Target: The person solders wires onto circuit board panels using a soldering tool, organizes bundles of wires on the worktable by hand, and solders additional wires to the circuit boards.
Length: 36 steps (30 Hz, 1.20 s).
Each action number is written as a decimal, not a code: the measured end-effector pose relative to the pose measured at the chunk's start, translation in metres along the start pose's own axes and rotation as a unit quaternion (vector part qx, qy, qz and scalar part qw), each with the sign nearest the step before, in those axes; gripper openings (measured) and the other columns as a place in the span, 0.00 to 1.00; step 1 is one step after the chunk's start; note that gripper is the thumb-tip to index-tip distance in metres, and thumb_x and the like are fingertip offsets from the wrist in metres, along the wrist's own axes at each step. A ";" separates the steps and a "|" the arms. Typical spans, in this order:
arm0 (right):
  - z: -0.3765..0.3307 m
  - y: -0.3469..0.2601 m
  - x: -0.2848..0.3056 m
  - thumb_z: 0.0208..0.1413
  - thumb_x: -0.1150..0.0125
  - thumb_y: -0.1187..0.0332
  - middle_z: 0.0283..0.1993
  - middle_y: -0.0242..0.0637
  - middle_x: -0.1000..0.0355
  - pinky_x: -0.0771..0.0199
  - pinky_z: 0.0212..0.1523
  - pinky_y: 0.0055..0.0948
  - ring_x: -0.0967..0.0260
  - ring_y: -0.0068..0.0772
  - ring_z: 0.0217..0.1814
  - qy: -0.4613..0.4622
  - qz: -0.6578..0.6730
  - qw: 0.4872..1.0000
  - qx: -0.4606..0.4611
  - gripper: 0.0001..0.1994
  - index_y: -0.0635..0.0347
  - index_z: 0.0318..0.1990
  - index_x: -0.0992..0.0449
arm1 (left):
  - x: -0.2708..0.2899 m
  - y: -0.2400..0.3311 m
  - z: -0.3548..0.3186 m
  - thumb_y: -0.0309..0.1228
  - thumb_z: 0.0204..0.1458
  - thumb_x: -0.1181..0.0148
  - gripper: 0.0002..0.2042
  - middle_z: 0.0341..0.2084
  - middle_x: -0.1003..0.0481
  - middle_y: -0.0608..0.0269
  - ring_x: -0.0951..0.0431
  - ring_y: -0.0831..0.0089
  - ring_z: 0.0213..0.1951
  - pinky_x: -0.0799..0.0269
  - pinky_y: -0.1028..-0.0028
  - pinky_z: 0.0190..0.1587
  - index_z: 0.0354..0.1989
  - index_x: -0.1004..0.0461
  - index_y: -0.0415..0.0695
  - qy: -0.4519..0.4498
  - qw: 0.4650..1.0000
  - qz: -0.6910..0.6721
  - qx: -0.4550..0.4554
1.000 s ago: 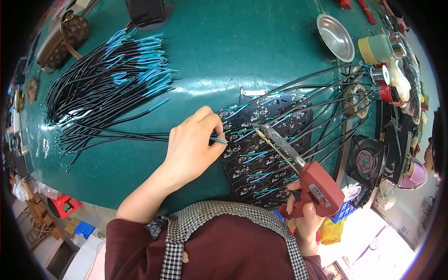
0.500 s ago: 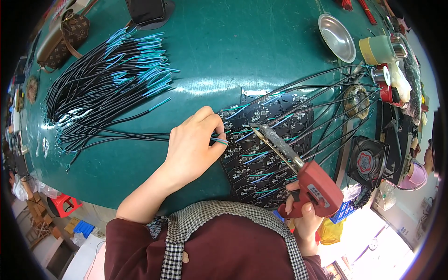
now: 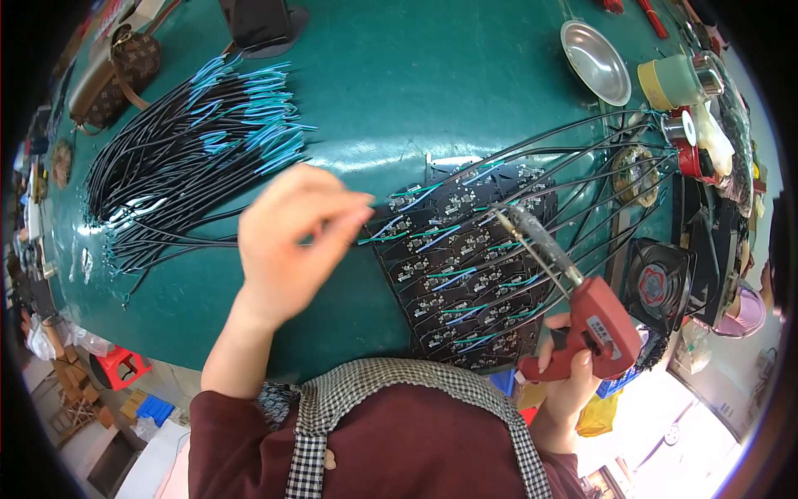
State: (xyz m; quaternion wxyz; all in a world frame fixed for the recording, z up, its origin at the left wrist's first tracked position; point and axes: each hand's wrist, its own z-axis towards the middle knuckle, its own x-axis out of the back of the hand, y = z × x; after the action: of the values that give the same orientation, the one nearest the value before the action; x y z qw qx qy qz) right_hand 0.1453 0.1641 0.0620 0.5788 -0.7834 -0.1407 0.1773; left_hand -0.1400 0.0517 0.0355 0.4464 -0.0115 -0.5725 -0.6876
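My left hand (image 3: 291, 237), smeared by motion, is raised over the table left of a black circuit board panel (image 3: 432, 287); thumb and forefinger lie close together, and whether anything is between them is unclear. Behind it, black cables (image 3: 187, 244) run from the left toward the panel's upper left edge, where green and blue wire ends (image 3: 381, 236) lie on the boards. My right hand (image 3: 573, 370) is closed round the grip of a red soldering gun (image 3: 605, 328). Its slanted tip and thin metal tube point up-left over the panel's upper right part.
A thick bundle of black cables with blue ends (image 3: 191, 150) lies at the left. More attached cables (image 3: 573, 150) stretch right toward a solder spool (image 3: 680, 127) and a fan (image 3: 657, 284). A metal dish (image 3: 596, 64), a green flask (image 3: 673, 81) and a bag (image 3: 104, 87) stand farther off.
My left hand has lifted off the cables at the panel's edge and moved left. The soldering gun has shifted right, its tip farther along the panel. The panel has moved slightly left.
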 end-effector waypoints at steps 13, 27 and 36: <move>0.035 -0.001 0.012 0.48 0.36 0.51 0.39 0.52 0.29 0.36 0.17 0.19 0.36 0.27 0.18 -0.055 -0.039 0.997 -0.025 0.35 0.68 0.56 0.40 | -0.081 -0.001 0.010 0.22 0.34 0.42 0.14 0.20 0.37 0.65 0.32 0.74 0.21 0.36 0.77 0.19 0.35 0.26 0.36 -0.082 0.950 0.202 -0.223; 0.042 0.005 0.009 0.51 0.37 0.59 0.36 0.43 0.29 0.33 0.25 0.21 0.33 0.24 0.25 -0.111 -0.002 0.991 -0.075 0.27 0.70 0.52 0.36 | -0.083 -0.006 0.009 0.18 0.33 0.40 0.15 0.20 0.38 0.64 0.34 0.72 0.21 0.36 0.74 0.20 0.35 0.26 0.37 -0.090 0.958 0.208 -0.178; 0.034 0.013 0.023 0.49 0.35 0.64 0.33 0.36 0.30 0.34 0.27 0.20 0.35 0.21 0.27 -0.140 -0.109 0.982 -0.065 0.25 0.68 0.52 0.34 | -0.082 -0.007 0.010 0.23 0.35 0.42 0.13 0.22 0.38 0.67 0.32 0.77 0.24 0.36 0.80 0.19 0.34 0.27 0.36 -0.100 0.944 0.238 -0.205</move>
State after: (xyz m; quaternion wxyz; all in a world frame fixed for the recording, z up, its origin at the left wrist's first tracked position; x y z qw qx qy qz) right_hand 0.1515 0.1994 0.0378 0.5173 -0.7666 -0.3163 0.2113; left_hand -0.1001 0.1084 -0.0100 0.5256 -0.3074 -0.4411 -0.6592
